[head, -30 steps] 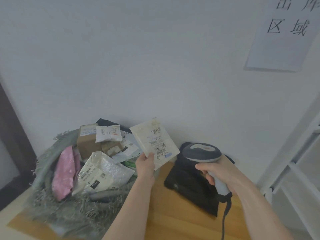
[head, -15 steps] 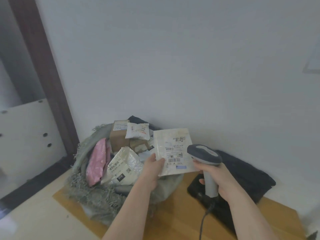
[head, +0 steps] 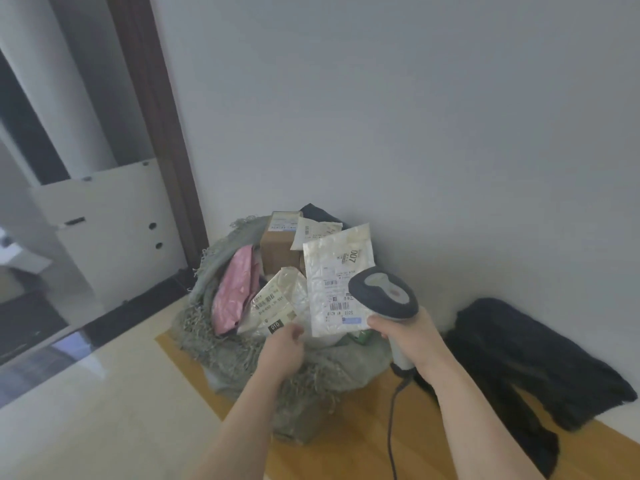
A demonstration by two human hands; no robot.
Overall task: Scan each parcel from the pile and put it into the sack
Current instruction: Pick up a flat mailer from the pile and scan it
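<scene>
A white bubble-mailer parcel [head: 337, 278] marked 007 hangs tilted over the mouth of the grey-green woven sack [head: 221, 351]. My left hand [head: 284, 346] is just below its lower left corner with fingers loosely curled, and a small gap shows between them. My right hand [head: 410, 337] grips the handle of the grey barcode scanner [head: 382, 294], whose head overlaps the parcel's lower right edge. Inside the sack lie a pink parcel [head: 232, 289], a white parcel [head: 277, 306] with a black 010 tag, a cardboard box [head: 278, 244] and a small white packet [head: 315, 230].
The sack stands on a wooden board [head: 346, 445] against the white wall. A black cloth [head: 519, 358] lies to the right. The scanner's cable [head: 391, 427] runs down toward me. A brown door frame [head: 156, 116] and a white panel [head: 104, 220] stand at the left.
The view swung left and down toward the sack. The 007 parcel moved over the sack's mouth and my left hand came off its lower edge. The scanner stayed in my right hand.
</scene>
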